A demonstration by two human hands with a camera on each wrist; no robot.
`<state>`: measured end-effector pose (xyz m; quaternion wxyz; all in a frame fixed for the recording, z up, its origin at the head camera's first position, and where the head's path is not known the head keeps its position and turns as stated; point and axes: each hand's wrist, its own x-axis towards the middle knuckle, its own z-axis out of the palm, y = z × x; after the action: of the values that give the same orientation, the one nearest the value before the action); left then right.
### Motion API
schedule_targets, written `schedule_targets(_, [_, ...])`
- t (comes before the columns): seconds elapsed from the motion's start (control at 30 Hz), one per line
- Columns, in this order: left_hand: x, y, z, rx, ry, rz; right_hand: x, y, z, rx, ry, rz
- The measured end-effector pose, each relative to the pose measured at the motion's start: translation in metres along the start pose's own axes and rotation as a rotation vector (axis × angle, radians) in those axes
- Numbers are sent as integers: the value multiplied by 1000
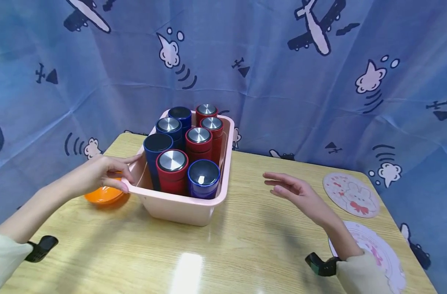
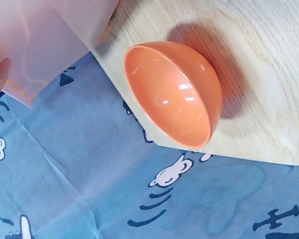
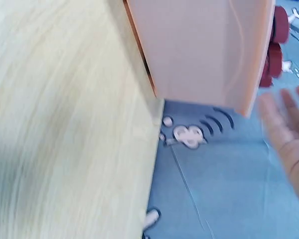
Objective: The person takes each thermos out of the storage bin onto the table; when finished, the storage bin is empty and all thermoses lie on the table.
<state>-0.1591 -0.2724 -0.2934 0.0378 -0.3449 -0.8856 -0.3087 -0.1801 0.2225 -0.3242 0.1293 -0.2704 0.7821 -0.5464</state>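
A pale pink plastic bin (image 1: pixel 179 209) stands on the table, packed with upright insulated bottles. Among them are a red bottle (image 1: pixel 172 183) with a silver lid, a blue bottle (image 1: pixel 153 163) with a dark top and a shiny blue bottle (image 1: pixel 203 190) at the front corner. My left hand (image 1: pixel 111 171) grips the bin's left rim, thumb and fingers spread along it; only its finger edge shows in the left wrist view. To the right of the bin, my right hand (image 1: pixel 295 192) hovers with fingers extended and holds nothing.
An orange bowl (image 2: pixel 174 94) lies on the table beside the bin, partly behind my left hand in the head view. Two round printed mats, one with a bunny (image 1: pixel 351 195) and a scalloped one (image 1: pixel 378 255), lie at the right. A blue patterned curtain (image 1: pixel 223 53) hangs behind.
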Motion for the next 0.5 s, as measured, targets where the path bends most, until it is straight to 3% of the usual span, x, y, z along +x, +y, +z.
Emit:
schedule_targets(0.1, [-2, 0, 0, -60, -15, -39, 10, -2, 10, 87, 24, -32])
schedule_targets(0.23, [-2, -1, 0, -103, -18, -67, 22, -10, 27, 216, -1, -82])
schedule_targets(0.37, [-1, -2, 0, -126, -14, -60, 32, -20, 41, 333, -52, -89])
schedule_targets(0.5, [-1, -2, 1, -112, -13, -45, 39, -28, 51, 370, -86, -70])
